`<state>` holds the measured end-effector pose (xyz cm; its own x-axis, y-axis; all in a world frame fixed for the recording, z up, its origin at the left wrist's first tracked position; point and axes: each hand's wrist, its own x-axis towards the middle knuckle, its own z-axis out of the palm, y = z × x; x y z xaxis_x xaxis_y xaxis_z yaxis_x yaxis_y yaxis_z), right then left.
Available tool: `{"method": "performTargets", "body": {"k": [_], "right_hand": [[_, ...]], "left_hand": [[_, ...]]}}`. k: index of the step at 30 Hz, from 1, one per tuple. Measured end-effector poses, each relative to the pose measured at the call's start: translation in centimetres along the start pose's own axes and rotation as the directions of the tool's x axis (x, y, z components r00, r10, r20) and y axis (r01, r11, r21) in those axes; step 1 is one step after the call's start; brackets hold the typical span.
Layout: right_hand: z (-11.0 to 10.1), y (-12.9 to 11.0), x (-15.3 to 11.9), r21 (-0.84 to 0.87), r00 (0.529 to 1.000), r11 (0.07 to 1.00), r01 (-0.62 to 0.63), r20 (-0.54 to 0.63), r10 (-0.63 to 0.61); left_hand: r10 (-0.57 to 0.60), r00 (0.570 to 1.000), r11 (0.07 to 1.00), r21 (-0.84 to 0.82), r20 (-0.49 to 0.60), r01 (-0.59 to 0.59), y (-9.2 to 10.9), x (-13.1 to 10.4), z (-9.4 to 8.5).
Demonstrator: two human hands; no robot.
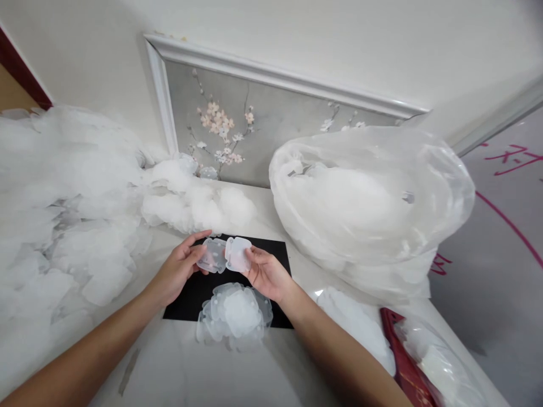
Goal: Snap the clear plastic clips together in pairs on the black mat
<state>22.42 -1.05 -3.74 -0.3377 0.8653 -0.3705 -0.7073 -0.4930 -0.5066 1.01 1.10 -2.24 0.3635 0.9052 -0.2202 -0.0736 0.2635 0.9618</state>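
Note:
My left hand [182,265] pinches a clear, rounded-square plastic piece [213,255] between thumb and fingers. My right hand [268,273] grips a whiter plastic piece [238,254] of much the same outline, possibly more than one layered together. The two pieces meet or slightly overlap edge to edge, above a black mat [182,302]. Just below them, a small heap of similar translucent pieces [240,311] lies partly on the mat and partly on the white table [169,367].
A large pile of translucent pieces [76,226] covers the left side. At the right stands a big clear plastic bag [373,209] full of them. More pieces [354,322], a red object [407,356] and a smaller bag [441,362] lie near my right forearm. Behind is a framed floral panel [263,124].

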Motion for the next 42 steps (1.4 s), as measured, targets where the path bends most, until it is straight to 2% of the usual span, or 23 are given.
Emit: {"method": "performTargets", "body": {"k": [4,6,9,11,15,17,19,21,23,28,32,35,37,39,40,42], "right_hand": [[-0.1,-0.2,-0.1,-0.028,1.000,0.999,0.019,0.007,-0.019],[0.0,-0.2,-0.1,-0.042,0.999,0.999,0.025,0.022,-0.024],[0.4,-0.2,-0.2,-0.035,1.000,0.999,0.023,0.014,-0.023],[0.7,-0.3,-0.3,-0.044,1.000,0.999,0.024,0.013,-0.024],[1.0,-0.5,-0.4,-0.066,0.999,0.997,0.040,0.004,-0.040],[0.9,-0.6,-0.4,-0.090,0.998,0.994,0.056,-0.008,-0.057],[0.7,-0.7,-0.3,-0.147,0.994,0.983,0.107,0.019,-0.106],[0.4,-0.7,-0.2,-0.202,0.984,0.964,0.172,0.073,-0.160],[0.2,-0.7,-0.2,-0.225,0.978,0.954,0.200,0.109,-0.179],[-0.2,-0.8,0.0,-0.240,0.988,0.961,0.138,0.108,-0.115],[-0.3,-1.9,-0.4,-0.321,0.990,0.942,0.096,0.128,-0.057],[-0.1,-3.1,-1.4,-0.339,0.978,0.939,0.063,0.210,0.010],[0.1,-3.6,-2.5,-0.367,0.949,0.929,0.052,0.309,0.069],[0.4,-3.4,-3.8,-0.512,0.928,0.854,0.095,0.357,0.110],[0.5,-3.1,-4.4,-0.626,0.929,0.765,0.150,0.355,0.108],[0.4,-2.2,-5.4,-0.821,0.951,0.515,0.246,0.308,0.037]], "left_hand": [[-0.020,1.000,1.000,-0.010,-0.019,0.020,0.0,0.4,0.0],[-0.104,0.994,0.993,-0.057,-0.020,0.103,0.0,0.6,0.1],[-0.220,0.973,0.966,-0.124,0.066,0.227,0.1,0.6,0.3],[-0.227,0.971,0.968,-0.094,0.076,0.233,0.2,0.6,0.3],[-0.219,0.967,0.973,0.044,-0.132,0.227,0.5,0.8,-0.2],[-0.202,0.957,0.978,-0.001,-0.210,0.206,0.7,1.1,-0.5],[-0.172,0.963,0.979,-0.148,-0.209,0.143,1.0,1.3,-0.7],[-0.130,0.980,0.956,-0.282,-0.152,0.083,1.1,1.4,-0.8],[-0.088,0.992,0.952,-0.300,-0.094,0.056,1.1,1.3,-0.8],[0.009,1.000,0.997,-0.077,0.006,-0.008,0.9,0.8,-0.3],[0.035,0.996,0.998,-0.046,0.080,-0.032,1.0,0.5,-0.1],[-0.011,0.991,0.999,0.038,0.134,0.006,1.1,0.2,-0.3],[-0.055,0.966,0.995,0.092,0.254,0.033,0.9,-0.2,-0.4],[-0.102,0.911,0.985,0.171,0.400,0.035,0.6,-0.6,-0.3],[-0.120,0.882,0.974,0.227,0.455,0.015,0.3,-0.8,-0.1],[-0.150,0.851,0.927,0.371,0.504,-0.056,-0.2,-1.2,0.2]]}}
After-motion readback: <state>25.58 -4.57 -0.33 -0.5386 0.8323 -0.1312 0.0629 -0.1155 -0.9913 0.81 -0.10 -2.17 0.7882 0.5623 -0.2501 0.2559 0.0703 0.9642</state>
